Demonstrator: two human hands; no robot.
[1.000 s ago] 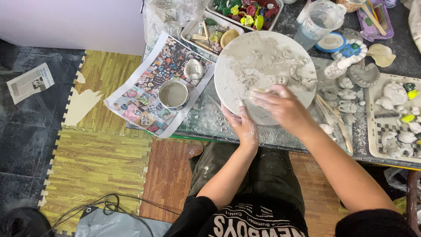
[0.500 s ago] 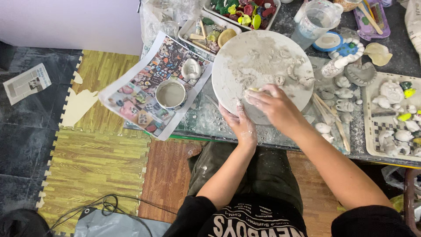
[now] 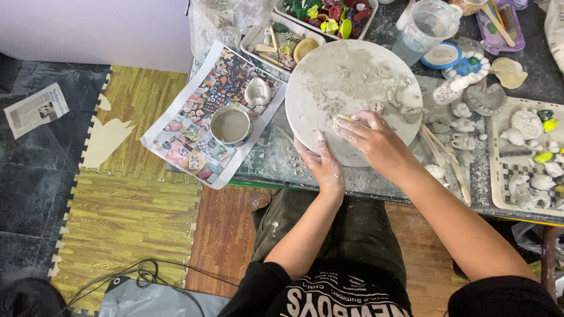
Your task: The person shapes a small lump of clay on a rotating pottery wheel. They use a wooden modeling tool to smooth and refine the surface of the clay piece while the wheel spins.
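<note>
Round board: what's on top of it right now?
The round board carries smeared grey clay and small clay lumps. The right hand presses something yellowish on it; the left hand covers its near edge.

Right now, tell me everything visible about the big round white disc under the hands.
The round white disc looks like plaster or clay, pale grey-white and matte. It lies flat on the cluttered table, its near edge by the table's front. Crumbly grey residue and small raised lumps cover its middle and right side; the left part is smoother. The left hand steadies its near rim, and the right hand presses a small yellowish piece, perhaps a sponge, onto its surface. Both hands are dusted white.
</note>
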